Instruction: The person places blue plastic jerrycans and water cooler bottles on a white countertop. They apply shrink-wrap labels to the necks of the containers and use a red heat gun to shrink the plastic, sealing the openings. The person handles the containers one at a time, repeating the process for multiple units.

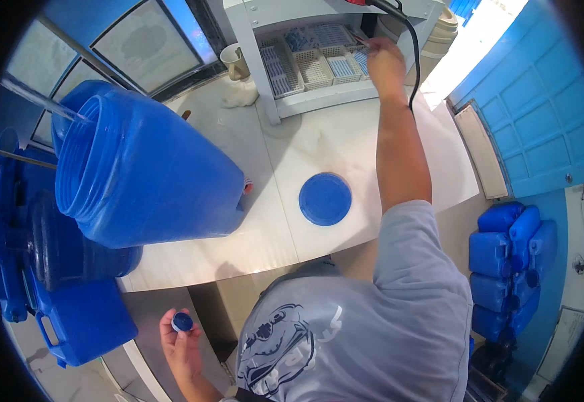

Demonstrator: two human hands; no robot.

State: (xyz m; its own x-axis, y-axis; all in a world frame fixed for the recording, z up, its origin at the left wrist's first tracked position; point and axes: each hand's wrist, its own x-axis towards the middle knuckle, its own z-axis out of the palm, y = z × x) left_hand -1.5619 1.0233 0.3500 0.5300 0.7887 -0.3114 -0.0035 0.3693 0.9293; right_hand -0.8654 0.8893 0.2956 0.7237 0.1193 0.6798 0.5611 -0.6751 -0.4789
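My left hand (184, 349) holds a small round dark-blue cap (182, 321) between thumb and fingers, low at the left beyond the table edge. My right hand (386, 65) reaches to the white shelf at the back, over the right end of a row of small plastic baskets. Its fingertips pinch a thin pale strip (361, 41), partly hidden by the hand. Beneath the hand, a basket (363, 61) holds blue-and-white printed strips. A round blue lid (325, 199) lies flat on the white tabletop (322, 145) in front of me.
A large blue plastic container (171, 171) with a wide threaded mouth stands at the table's left. Blue jerrycans (86, 321) sit left below, and several more (490, 254) are stacked at right. A black cable (415, 60) hangs beside my right forearm. A mug (235, 61) stands beside the shelf (322, 103).
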